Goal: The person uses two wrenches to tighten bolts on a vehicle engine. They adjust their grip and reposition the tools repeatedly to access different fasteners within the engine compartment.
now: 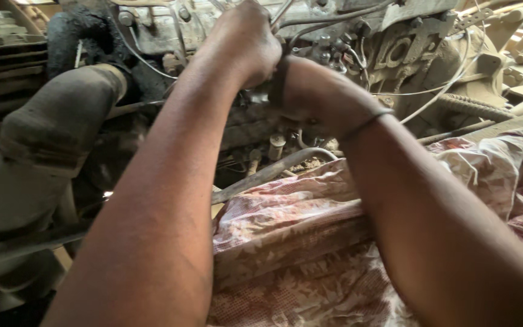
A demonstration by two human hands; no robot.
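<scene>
Both my arms reach forward into a dusty engine (394, 48). My left hand (246, 42) is closed around a thin metal rod or tool (279, 12) near the top of the engine block. Just to its right, my right hand (310, 88) is curled, gripping a small metal part (260, 95) between the two hands; what exactly it holds is hidden by the fingers. A thin dark band (364, 124) circles my right wrist.
A patterned red and white cloth (310, 242) lies under my right arm. A large dusty hose (55, 127) runs down the left. A bent metal pipe (273, 169), thin wires (449, 85) and a corrugated tube (473, 108) cross the engine.
</scene>
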